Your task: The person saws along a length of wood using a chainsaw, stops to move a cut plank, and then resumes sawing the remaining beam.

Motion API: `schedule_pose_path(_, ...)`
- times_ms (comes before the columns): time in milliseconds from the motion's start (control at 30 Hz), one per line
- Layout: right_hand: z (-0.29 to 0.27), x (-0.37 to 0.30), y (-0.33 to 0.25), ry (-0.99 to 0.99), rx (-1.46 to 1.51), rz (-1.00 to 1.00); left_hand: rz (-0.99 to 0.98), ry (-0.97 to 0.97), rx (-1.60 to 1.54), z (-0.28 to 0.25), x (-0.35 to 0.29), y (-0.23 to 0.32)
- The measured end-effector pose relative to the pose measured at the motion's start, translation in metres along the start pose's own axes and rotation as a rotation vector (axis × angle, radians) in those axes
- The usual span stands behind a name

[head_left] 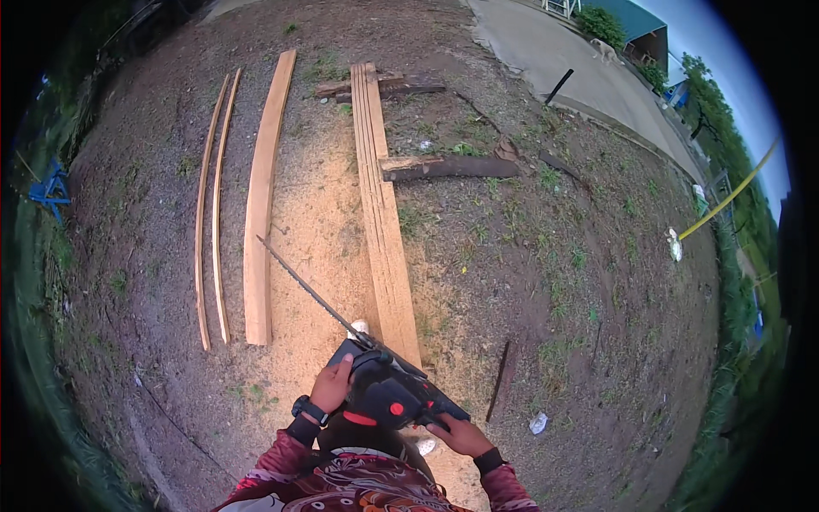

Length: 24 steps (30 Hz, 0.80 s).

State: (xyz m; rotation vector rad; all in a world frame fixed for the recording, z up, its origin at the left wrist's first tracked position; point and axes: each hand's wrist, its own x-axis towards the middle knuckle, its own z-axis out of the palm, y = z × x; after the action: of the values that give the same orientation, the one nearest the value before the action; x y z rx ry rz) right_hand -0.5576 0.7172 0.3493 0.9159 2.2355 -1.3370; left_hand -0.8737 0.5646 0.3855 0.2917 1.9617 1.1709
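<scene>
While both hands grip it, the chainsaw (388, 397) sits between them — left hand (331, 386), right hand (461, 435).

Bare dirt yard, sawdust patch (320, 230) mid-frame. Wide plank (260, 205) and two thin strips (212, 213) lie left of a stacked board pile (382, 213) resting on dark crosspieces (448, 166). Concrete driveway (580, 68) top right, white litter (537, 422) near bottom.

Chainsaw (384, 392) at bottom centre, bar (311, 294) reaching up-left over sawdust patch (320, 230). Left hand (331, 386) on chainsaw's left, right hand (461, 435) on its right. Plank stack (381, 213) straight ahead, resting across two logs (448, 166). Wide board (263, 196) left of stack; two thin strips (212, 213) further left. Concrete path (580, 68) far right, behind.
</scene>
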Motion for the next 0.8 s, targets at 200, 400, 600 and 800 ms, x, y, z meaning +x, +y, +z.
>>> schedule_pose_path(200,-0.124,0.148,-0.097,-0.143,-0.158,-0.067,-0.1,0.102,-0.11,-0.064,0.109,0.045)
schedule_pose_path(400,-0.282,0.341,-0.191,0.163,-0.358,-0.291,-0.182,0.154,-0.002,-0.082,0.195,-0.009)
schedule_pose_path(600,-0.372,0.59,-0.192,0.103,-0.627,-0.512,-0.779,0.299,-1.039,-0.107,0.206,0.006)
schedule_pose_path(800,-0.368,0.971,-0.134,0.122,-1.052,-0.777,-0.625,0.821,0.297,-0.006,0.176,-0.021)
